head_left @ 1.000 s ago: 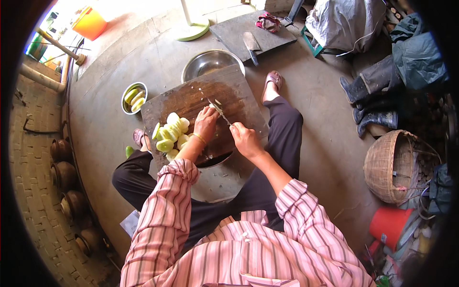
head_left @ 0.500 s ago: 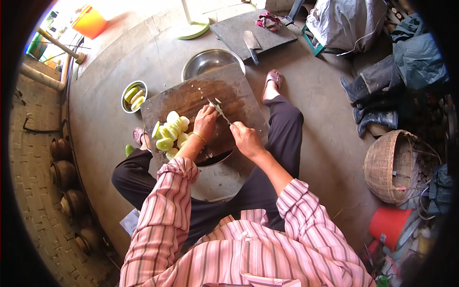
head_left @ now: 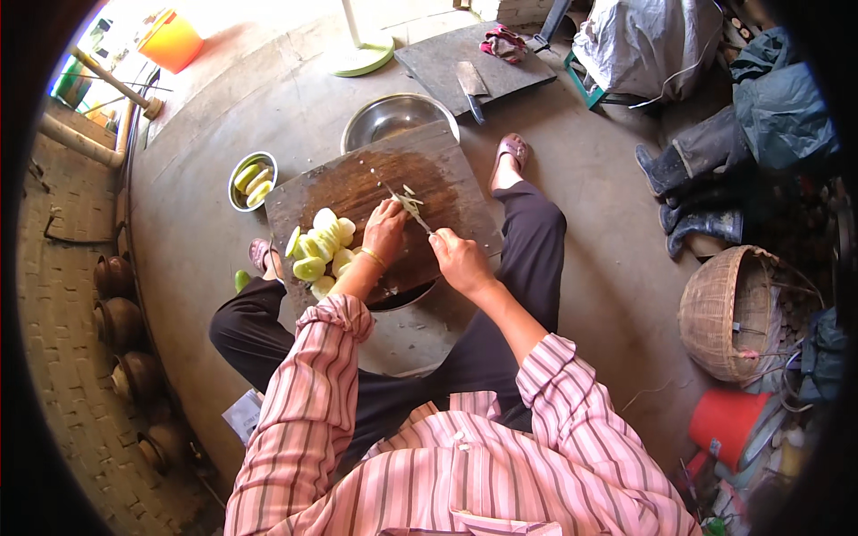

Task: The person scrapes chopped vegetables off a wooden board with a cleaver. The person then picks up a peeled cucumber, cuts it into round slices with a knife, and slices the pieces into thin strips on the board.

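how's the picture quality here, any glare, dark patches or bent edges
Head view: glare whites out the area around the orange bucket; same head view: deep shadow swallows detail right of the dark boots, and fisheye distortion bows the floor's edge by the brick wall; also in the head view, the knife in the right hand shows only as a thin line.

LAYOUT FINDINGS: WORK AREA AND SURROUNDS

Bearings taken from the middle of my chopping board [head_left: 454, 192]. On it, slices [head_left: 322, 246] lie at eight o'clock. My left hand [head_left: 382, 234] is between these and the knife [head_left: 423, 224]; shreds [head_left: 410, 200] lie beside the blade. My right hand [head_left: 460, 262], at four o'clock, holds the handle. Off the board: bowl [head_left: 272, 167] containing pieces [head_left: 256, 180], between nine and ten; basin [head_left: 386, 118], partly hidden by the board's far edge, twelve; slab [head_left: 436, 67] bearing cleaver [head_left: 471, 79] and cloth [head_left: 502, 43], one; boots [head_left: 706, 147], three; bucket [head_left: 722, 424], four.
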{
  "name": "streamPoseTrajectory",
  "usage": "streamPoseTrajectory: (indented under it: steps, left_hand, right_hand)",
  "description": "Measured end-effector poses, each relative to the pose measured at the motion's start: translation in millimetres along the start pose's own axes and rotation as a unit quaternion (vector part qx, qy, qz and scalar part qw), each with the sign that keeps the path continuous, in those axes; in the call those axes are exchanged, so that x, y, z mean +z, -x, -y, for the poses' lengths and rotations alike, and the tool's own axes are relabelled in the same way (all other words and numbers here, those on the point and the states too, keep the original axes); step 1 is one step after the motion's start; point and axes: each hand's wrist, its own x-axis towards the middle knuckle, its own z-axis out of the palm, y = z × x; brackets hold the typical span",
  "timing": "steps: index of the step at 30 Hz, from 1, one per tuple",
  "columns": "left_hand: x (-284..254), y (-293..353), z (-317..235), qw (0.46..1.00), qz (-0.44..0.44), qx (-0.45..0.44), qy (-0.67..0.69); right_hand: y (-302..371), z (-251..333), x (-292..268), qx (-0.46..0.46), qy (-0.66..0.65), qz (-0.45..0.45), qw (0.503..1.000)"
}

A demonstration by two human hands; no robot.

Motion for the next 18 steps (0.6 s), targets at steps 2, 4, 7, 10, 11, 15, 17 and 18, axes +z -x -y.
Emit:
streamPoseTrajectory:
  steps: [2,4,7,10,11,15,17,18]
  left_hand:
    - [-3,2,2,1.0,-0.008,0.001,-0.001]
    - [-1,1,0,1.0,-0.015,0.009,0.001]
    - [2,-3,0,1.0,-0.016,0.016,0.001]
    - [3,-4,3,1.0,0.0,0.003,0.025]
    - [4,-4,4,1.0,-0.009,0.011,0.016]
    - [-5,0,-1,1.0,-0.019,0.018,0.01]
    - [-5,1,0,0.999,-0.028,0.018,0.007]
    - [-3,1,0,0.999,-0.035,0.021,0.006]
  right_hand:
    - [0,13,-6,0.023,0.062,0.059,0.996]
    - [-4,16,-6,0.023,0.074,0.053,0.996]
    - [-10,4,2,0.044,0.093,0.046,0.994]
    - [-11,-4,10,0.021,0.012,-0.036,0.999]
    - [-7,-7,8,0.012,-0.004,-0.024,1.0]
    - [2,11,-5,0.009,0.041,0.034,0.999]
    - [-1,17,-3,0.025,0.104,0.059,0.992]
    - [-3,16,0,0.025,0.105,0.058,0.993]
